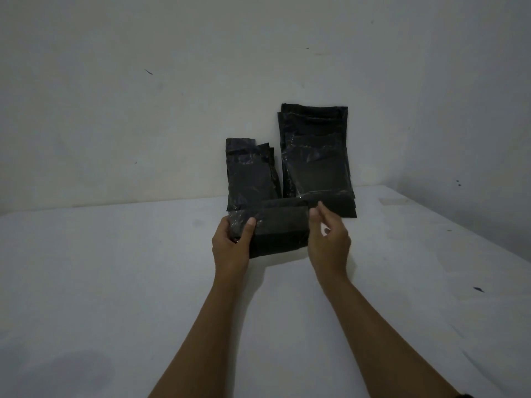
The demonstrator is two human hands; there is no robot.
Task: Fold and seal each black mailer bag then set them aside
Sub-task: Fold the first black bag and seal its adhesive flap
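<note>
Now your left hand (231, 239) grips the folded bag (277, 234) to steady it; your right hand (327, 239) pinches its flap edge. Two stacks (314, 156) lean on the wall (143, 110) behind, likely sorted.

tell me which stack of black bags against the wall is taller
The right stack. Its top edge reaches higher up the wall than the left stack, which is shorter and narrower.

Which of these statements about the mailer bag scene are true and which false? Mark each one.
1. The left hand grips the folded black mailer bag. True.
2. Two piles of black mailer bags lean against the wall: a shorter pile and a taller pile. True.
3. The taller pile stands on the left. False: it stands on the right.
4. The right hand rests flat on the white table. False: it is raised at the bag's right end.
</note>
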